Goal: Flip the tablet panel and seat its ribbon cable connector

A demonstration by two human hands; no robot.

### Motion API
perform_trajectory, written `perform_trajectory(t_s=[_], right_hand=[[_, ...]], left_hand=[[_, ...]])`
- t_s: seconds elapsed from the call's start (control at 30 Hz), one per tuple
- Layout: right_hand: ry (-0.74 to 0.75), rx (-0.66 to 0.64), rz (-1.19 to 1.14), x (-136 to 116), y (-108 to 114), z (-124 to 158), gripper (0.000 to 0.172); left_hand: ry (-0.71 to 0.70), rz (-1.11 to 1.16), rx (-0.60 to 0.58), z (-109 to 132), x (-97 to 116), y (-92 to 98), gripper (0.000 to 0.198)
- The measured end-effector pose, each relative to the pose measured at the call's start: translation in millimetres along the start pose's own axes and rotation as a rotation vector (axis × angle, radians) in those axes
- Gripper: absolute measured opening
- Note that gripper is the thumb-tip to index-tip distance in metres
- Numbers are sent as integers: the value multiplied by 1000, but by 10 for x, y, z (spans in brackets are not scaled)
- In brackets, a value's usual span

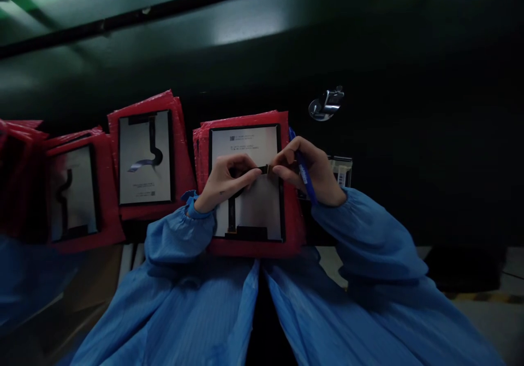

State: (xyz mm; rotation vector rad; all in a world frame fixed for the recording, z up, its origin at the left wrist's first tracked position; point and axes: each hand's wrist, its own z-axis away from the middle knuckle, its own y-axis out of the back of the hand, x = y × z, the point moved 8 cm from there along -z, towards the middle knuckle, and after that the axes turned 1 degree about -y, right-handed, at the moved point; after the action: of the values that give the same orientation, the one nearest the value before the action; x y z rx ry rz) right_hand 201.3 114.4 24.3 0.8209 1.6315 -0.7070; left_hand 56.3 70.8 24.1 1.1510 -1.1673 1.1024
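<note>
A display panel (262,207) lies back side up in front of me on a stack of red bubble-wrap bags (245,119). Its black flex cable (232,213) rises from the lower edge and curves up to my hands. My left hand (223,179) pinches this cable near its connector end between thumb and forefinger. At the connector (267,169), the thumb and forefinger of my right hand (313,169) come close together; whether they touch it I cannot tell. A blue pen (303,172) is tucked in my right hand, pointing up.
Left of me, another panel (143,186) rests on red bags with its cable curled. Farther left lies one more panel (77,213) on red bags. A shiny metal piece (326,104) sits at the back right. Behind my right hand is a clear case (346,170) with a label.
</note>
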Motion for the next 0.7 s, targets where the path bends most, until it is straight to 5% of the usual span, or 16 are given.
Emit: perform_trajectory(t_s=[0.43, 0.7], right_hand=[[-15, -33, 27, 62, -44, 8, 35], [-39, 11, -17, 97, -1, 13, 40]], left_hand=[[29, 36, -71, -4, -23, -56, 31], [-20, 46, -19, 14, 3, 5, 30]])
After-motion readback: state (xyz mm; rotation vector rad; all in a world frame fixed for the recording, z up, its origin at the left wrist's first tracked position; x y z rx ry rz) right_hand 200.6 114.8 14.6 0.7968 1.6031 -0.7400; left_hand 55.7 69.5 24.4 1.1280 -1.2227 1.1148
